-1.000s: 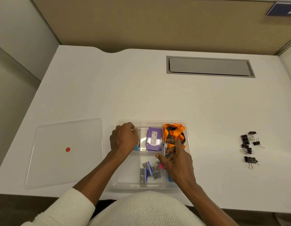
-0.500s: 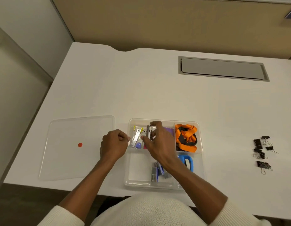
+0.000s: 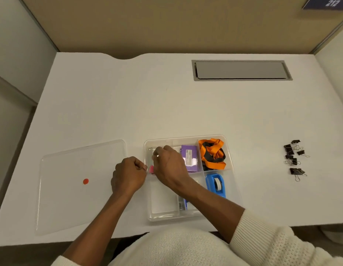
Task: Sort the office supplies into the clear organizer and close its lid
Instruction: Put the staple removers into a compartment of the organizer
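Observation:
The clear organizer (image 3: pixel 186 138) sits at the desk's near edge. It holds a purple box (image 3: pixel 189 157), an orange and black lanyard (image 3: pixel 211 153), a blue tape dispenser (image 3: pixel 215 184) and small staple boxes (image 3: pixel 183 204). My right hand (image 3: pixel 169 166) reaches into its far-left compartment, fingers curled around a small silver metal piece beside a pink item (image 3: pixel 151 169). My left hand (image 3: pixel 128 175) is a closed fist against the organizer's left wall. The clear lid (image 3: pixel 70 198), with a red dot (image 3: pixel 85 181), lies flat to the left. Several black binder clips (image 3: pixel 295 158) lie on the desk to the right.
A grey cable hatch (image 3: pixel 241 70) is set into the white desk at the back right. Partition walls close the desk at the back and both sides. The organizer's near-left compartment (image 3: pixel 163 200) holds nothing visible.
My right hand carried the silver piece from the organizer's middle to its far-left compartment. My left hand slid off that compartment to the organizer's left wall.

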Demonstrator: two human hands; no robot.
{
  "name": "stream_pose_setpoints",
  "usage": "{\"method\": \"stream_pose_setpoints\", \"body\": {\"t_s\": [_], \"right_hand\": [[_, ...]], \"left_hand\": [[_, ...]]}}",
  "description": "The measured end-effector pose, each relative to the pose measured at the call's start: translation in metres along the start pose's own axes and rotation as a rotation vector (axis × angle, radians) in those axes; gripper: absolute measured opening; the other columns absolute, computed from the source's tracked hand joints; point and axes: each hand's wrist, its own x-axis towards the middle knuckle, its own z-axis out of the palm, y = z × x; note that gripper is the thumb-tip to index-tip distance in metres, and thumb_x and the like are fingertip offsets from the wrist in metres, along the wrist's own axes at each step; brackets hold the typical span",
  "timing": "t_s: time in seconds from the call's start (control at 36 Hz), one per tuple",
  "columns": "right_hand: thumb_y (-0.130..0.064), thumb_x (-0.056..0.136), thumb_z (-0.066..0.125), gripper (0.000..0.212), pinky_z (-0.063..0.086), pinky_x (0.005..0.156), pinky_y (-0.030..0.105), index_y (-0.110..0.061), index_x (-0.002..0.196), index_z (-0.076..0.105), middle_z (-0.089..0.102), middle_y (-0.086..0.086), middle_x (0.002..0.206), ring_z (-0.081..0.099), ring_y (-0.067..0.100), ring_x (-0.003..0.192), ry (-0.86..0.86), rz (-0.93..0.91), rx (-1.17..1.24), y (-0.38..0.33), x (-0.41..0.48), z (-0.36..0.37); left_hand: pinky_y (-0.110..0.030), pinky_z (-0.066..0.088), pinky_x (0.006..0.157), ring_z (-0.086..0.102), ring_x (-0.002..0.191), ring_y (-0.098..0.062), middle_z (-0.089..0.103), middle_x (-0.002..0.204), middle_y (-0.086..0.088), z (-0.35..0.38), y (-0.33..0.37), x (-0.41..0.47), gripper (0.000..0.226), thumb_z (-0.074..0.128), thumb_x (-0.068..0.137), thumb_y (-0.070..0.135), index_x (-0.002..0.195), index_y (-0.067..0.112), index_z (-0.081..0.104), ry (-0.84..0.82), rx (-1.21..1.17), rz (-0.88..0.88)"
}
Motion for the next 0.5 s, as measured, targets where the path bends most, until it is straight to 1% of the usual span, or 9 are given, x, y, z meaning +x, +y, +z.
{"method": "stream_pose_setpoints", "body": {"t_s": [0.06,0.11,0.17,0.22,0.28,0.33,0.36,0.42,0.5], "right_hand": [[-0.031,0.095,0.063,0.023,0.059,0.075,0.037,-0.015,0.11,0.07,0.071,0.005,0.105,0.069,0.023,0.087,0.032,0.013,0.046,0.008,-0.011,-0.011],[-0.036,0.095,0.063,0.022,0.059,0.076,0.032,-0.021,0.11,0.071,0.072,-0.001,0.107,0.067,0.013,0.084,0.067,0.031,0.088,0.02,-0.024,-0.027],[-0.036,0.094,0.067,0.019,0.058,0.074,0.025,-0.024,0.108,0.072,0.072,-0.005,0.104,0.064,0.007,0.078,0.106,0.06,0.138,0.036,-0.041,-0.045],[-0.032,0.093,0.071,0.015,0.059,0.074,0.026,-0.023,0.104,0.072,0.072,-0.007,0.102,0.064,0.008,0.078,0.158,0.105,0.199,0.056,-0.058,-0.064],[-0.029,0.093,0.072,0.012,0.06,0.078,0.029,-0.021,0.102,0.072,0.072,-0.007,0.103,0.066,0.009,0.086,0.197,0.154,0.253,0.078,-0.076,-0.083],[-0.025,0.093,0.071,0.009,0.061,0.076,0.031,-0.021,0.1,0.072,0.072,-0.008,0.101,0.067,0.009,0.086,0.252,0.198,0.263,0.101,-0.093,-0.099],[-0.023,0.092,0.072,0.008,0.06,0.073,0.033,-0.021,0.1,0.072,0.072,-0.009,0.099,0.067,0.01,0.084,0.281,0.225,0.269,0.113,-0.102,-0.106],[-0.023,0.092,0.072,0.009,0.06,0.069,0.032,-0.021,0.1,0.072,0.071,-0.009,0.097,0.068,0.009,0.081,0.335,0.285,0.269,0.135,-0.117,-0.117],[-0.026,0.092,0.073,0.012,0.061,0.07,0.032,-0.024,0.103,0.071,0.071,-0.012,0.098,0.068,0.007,0.081,0.408,0.389,0.264,0.168,-0.136,-0.131]], "left_hand": [[-0.036,0.059,0.073,0.069,0.08,-0.024,0.074,0.086,0.006,-0.001,0.003,-0.001,0.01,0.071,0.09,0.02,0.083,0.028,0.072,0.012,0.1,0.042],[-0.033,0.054,0.066,0.066,0.077,-0.024,0.072,0.088,0.001,-0.002,0.007,-0.003,0.002,0.069,0.091,0.02,0.091,0.021,0.071,0.01,0.256,0.108],[-0.029,0.044,0.06,0.058,0.071,-0.021,0.064,0.085,0.001,-0.003,0.014,-0.008,0.008,0.068,0.093,0.024,0.093,0.018,0.064,0.002,0.49,0.182],[-0.028,0.04,0.06,0.057,0.073,-0.021,0.056,0.085,0.002,-0.004,0.025,-0.015,0.011,0.066,0.094,0.027,0.094,0.018,0.059,-0.026,0.648,0.224],[-0.027,0.037,0.058,0.055,0.071,-0.018,0.051,0.083,0.004,-0.004,0.038,-0.023,0.013,0.065,0.095,0.03,0.099,0.019,0.061,-0.064,0.75,0.227],[-0.025,0.031,0.054,0.053,0.069,-0.014,0.048,0.081,0.006,-0.002,0.052,-0.031,0.016,0.067,0.095,0.036,0.102,0.023,0.061,-0.068,0.823,0.222],[-0.025,0.031,0.055,0.058,0.074,-0.015,0.05,0.084,0.006,-0.001,0.058,-0.034,0.018,0.065,0.096,0.039,0.105,0.024,0.061,-0.063,0.85,0.234],[-0.026,0.037,0.062,0.067,0.092,-0.021,0.058,0.095,0.003,0.001,0.074,-0.04,0.03,0.058,0.099,0.048,0.112,0.022,0.063,-0.05,0.853,0.272],[-0.03,0.042,0.067,0.07,0.101,-0.024,0.067,0.112,-0.003,0.012,0.107,-0.05,0.051,0.054,0.097,0.063,0.12,0.018,0.057,-0.082,0.769,0.366]]}}
